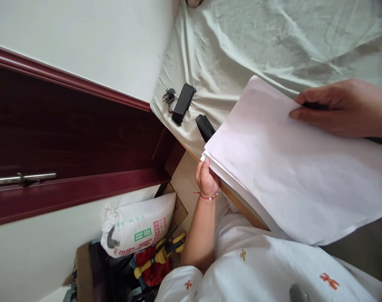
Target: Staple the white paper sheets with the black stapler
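A woven white sack printed in green and red stands leftmost. The left hand pinches the smooth white paper stack at its corner over the cloth-draped tabletop; the right hand grips its far edge, fingers closed.

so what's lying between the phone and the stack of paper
A black stapler lies on the sheet between the phone and the paper stack, seen in the head view.
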`<move>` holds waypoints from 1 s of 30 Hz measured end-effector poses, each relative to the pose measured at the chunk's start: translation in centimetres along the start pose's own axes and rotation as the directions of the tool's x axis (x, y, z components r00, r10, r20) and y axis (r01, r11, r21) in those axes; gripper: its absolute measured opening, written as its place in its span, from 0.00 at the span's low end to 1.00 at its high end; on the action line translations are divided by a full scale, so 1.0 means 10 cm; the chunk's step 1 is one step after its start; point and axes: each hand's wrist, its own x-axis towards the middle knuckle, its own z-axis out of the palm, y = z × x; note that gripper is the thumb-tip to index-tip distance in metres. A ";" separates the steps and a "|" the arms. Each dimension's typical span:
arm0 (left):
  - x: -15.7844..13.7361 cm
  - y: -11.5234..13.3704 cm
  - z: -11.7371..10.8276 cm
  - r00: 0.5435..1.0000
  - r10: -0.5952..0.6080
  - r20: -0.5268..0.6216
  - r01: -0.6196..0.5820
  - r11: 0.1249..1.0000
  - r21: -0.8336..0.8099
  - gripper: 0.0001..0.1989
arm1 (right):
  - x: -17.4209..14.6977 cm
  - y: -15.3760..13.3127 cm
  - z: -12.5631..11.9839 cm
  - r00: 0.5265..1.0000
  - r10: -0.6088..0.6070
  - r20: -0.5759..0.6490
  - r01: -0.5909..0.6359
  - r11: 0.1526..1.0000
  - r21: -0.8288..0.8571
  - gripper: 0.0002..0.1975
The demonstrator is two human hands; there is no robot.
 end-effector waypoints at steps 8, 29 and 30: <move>-0.01 0.00 -0.04 0.994 -0.051 0.099 0.038 0.991 0.128 0.15 | 0.01 0.08 0.04 0.999 -0.043 -0.014 0.043 0.999 0.002 0.35; 0.01 -0.03 -0.06 0.991 -0.022 0.135 0.020 1.000 0.016 0.24 | -0.01 0.04 0.06 0.998 -0.047 -0.050 0.052 0.993 0.106 0.27; 0.01 -0.03 -0.07 0.991 -0.024 0.133 0.022 1.000 0.019 0.24 | -0.01 0.04 0.06 0.997 -0.051 -0.049 0.056 0.993 0.106 0.26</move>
